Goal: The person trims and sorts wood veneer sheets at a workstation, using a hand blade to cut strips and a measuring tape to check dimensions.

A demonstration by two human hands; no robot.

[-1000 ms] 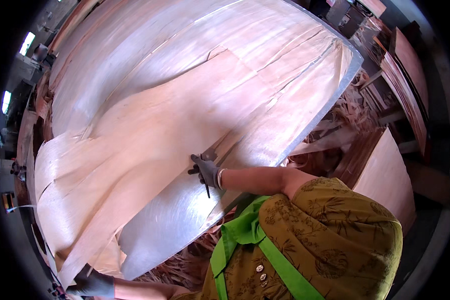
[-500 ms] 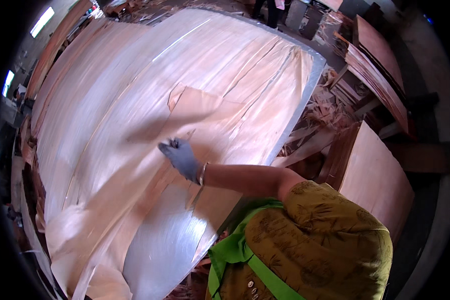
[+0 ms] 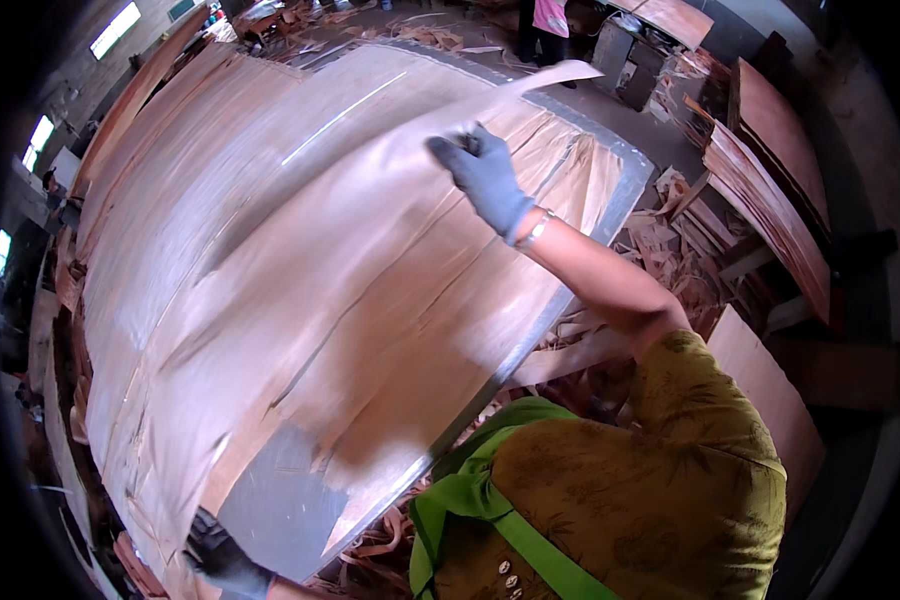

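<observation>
So, nearest is the gloved left hand by the near end of the thin wood sheet; can't tell if it's actually gripping. Sheet's curving over more veneer on the metal-edged desk. Further up, the gloved right hand pinches its raised edge. Way back, somebody in pink.

Thin, pale pinkish-tan wood veneer sheet; long, limp, rippled; spread diagonally over metal table; far end raised, slightly blurred, narrowing to curved free tip; near-left end loosely folded.
</observation>
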